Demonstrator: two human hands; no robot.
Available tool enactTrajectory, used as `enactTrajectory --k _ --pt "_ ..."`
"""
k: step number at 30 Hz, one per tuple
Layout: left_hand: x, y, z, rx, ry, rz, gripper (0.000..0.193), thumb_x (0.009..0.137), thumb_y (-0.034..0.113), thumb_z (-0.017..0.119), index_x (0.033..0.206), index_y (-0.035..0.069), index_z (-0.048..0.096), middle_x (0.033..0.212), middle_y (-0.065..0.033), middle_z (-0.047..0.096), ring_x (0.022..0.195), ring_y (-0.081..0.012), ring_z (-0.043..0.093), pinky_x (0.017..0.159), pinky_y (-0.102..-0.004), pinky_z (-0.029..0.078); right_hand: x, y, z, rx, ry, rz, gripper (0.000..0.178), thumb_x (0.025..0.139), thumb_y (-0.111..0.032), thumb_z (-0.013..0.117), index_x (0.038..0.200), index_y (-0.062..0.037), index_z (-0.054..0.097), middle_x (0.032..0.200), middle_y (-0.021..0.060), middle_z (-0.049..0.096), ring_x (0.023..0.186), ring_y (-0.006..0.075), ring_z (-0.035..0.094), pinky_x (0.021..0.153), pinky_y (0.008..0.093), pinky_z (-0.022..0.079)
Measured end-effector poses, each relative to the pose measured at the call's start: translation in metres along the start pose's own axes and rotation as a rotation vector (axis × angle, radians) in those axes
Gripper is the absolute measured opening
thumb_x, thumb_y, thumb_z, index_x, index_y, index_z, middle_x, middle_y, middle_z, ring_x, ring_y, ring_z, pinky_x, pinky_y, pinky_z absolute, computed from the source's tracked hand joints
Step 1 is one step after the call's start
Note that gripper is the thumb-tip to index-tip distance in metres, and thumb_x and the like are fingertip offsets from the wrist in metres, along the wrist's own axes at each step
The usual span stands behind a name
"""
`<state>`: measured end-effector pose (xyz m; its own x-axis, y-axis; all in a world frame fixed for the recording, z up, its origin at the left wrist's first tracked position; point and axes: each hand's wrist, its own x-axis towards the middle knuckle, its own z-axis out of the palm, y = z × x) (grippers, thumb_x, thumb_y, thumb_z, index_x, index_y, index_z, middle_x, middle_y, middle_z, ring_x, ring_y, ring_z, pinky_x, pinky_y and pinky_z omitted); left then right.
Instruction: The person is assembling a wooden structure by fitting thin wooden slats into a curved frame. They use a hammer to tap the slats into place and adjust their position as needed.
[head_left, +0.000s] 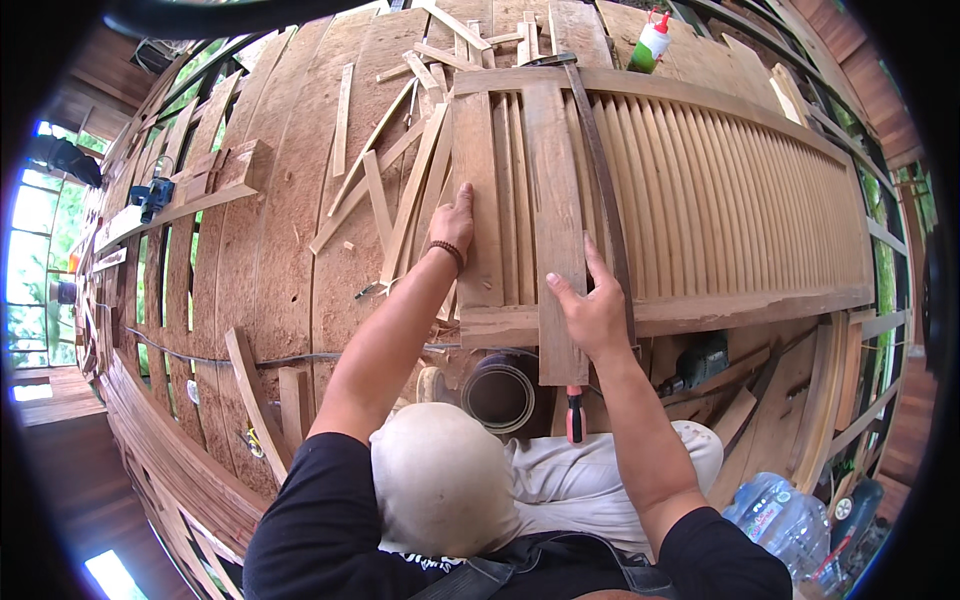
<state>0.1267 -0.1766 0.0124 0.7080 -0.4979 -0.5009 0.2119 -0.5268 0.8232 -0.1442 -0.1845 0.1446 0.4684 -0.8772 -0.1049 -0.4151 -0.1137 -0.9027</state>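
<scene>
Lining up, apparently: left hand grasps the left end of the louvered shutter, right hand clasps the board lying across it; next likely calls for squaring that board!

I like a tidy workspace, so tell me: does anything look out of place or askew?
Yes: the loose wooden strips left of the louvered panel lie crisscrossed at many angles, untidy beside its neat rows. The board at the right hand also sticks out past the panel's near edge.
</scene>
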Motion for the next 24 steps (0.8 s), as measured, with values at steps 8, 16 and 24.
enactTrajectory --k 8,16,24 --pt "-0.005 0.008 0.005 0.148 0.058 0.049 0.087 0.094 0.073 0.054 0.109 -0.011 0.071 0.111 -0.0293 0.071 0.112 -0.0393 0.067 0.097 -0.0444 0.049 -0.001 -0.002 0.002 0.047 0.018 -0.034 0.077 0.089 -0.024 0.076 0.150 0.0102 0.043 0.132 0.0310 0.065 0.124 0.0329 0.065 0.107 0.0364 0.047" --pt "-0.019 0.020 0.002 0.211 0.036 0.055 0.088 0.096 0.072 0.053 0.114 -0.013 0.069 0.114 -0.0289 0.070 0.111 -0.0380 0.067 0.096 -0.0439 0.049 0.003 -0.016 -0.010 0.013 -0.069 0.018 0.074 0.092 -0.018 0.074 0.149 0.0145 0.041 0.135 0.0309 0.063 0.127 0.0296 0.063 0.109 0.0351 0.046" --pt "-0.015 0.016 0.001 0.248 0.054 0.075 0.087 0.096 0.070 0.054 0.114 -0.013 0.069 0.113 -0.0316 0.070 0.110 -0.0403 0.068 0.096 -0.0447 0.049 0.006 -0.020 -0.008 0.048 -0.069 -0.005 0.073 0.093 -0.017 0.073 0.150 0.0153 0.039 0.134 0.0281 0.064 0.125 0.0268 0.063 0.107 0.0352 0.048"
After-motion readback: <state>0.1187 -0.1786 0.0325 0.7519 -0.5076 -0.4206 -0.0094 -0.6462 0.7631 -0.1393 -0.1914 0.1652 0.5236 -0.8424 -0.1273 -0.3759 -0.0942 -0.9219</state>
